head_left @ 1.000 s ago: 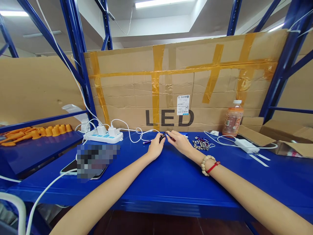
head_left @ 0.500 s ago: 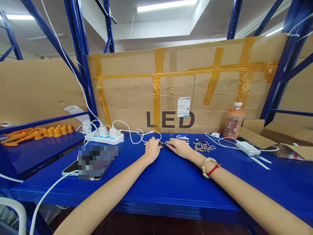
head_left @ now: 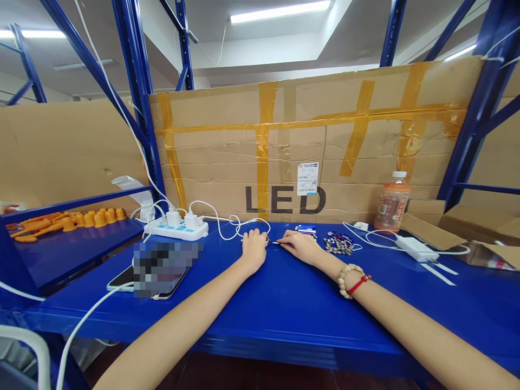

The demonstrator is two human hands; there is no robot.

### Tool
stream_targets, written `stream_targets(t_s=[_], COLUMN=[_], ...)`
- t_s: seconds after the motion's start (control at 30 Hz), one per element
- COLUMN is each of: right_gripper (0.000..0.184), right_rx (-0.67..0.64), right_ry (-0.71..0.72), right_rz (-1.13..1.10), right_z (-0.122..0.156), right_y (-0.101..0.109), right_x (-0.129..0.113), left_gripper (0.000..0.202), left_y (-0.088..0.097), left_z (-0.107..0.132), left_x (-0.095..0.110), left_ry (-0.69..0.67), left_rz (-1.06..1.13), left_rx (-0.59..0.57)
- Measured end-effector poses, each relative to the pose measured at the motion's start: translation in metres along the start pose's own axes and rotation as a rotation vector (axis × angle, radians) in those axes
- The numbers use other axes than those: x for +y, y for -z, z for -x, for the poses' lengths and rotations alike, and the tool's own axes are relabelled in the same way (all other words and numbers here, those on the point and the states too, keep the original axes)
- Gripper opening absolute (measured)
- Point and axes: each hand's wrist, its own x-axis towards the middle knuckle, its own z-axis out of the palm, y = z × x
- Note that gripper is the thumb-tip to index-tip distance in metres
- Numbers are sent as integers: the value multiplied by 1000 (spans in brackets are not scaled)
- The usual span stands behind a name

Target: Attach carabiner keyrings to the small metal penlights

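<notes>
My left hand rests on the blue tabletop, its fingers curled closed. What they hold is mostly hidden beneath them; a bit of shiny metal shows by the thumb. Facing it, my right hand pinches a thin silver-and-dark piece that spans the gap between the two hands. It is too small to name. Just behind my right hand lie several slim blue and silver sticks. To the right of that hand is a heap of small metal parts with blue bits among them.
At the left are a white power strip with chargers and cables, and phones. An orange drink bottle, a white adapter and an open carton stand right. A cardboard wall closes the back.
The view has shifted slightly, so the scene sits a little further right. Both hands stay close together, and the thin piece between them now shows more silver, where a dark part showed before.
</notes>
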Motion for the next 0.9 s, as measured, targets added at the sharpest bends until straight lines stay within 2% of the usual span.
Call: stream_targets(t_s=[0.17, 0.33, 0.43, 0.57, 0.9], right_gripper=[26, 25, 25, 25, 26], right_rx=[18, 107, 124, 100, 47], right_ry=[-34, -173, -262, -328, -400], right_rz=[3, 73, 104, 124, 140], right_z=[-1, -2, -1, 0, 0], right_y=[0, 0, 0, -2, -1], right_x=[0, 2, 4, 6, 6], left_gripper=[25, 29, 30, 28, 32], left_y=[8, 14, 14, 14, 13], left_z=[4, 6, 6, 5, 3], left_x=[4, 6, 5, 3, -3], left_ry=[15, 55, 113, 197, 87], left_rz=[-88, -156, -141, -143, -45], left_rx=[-33, -44, -31, -93, -148])
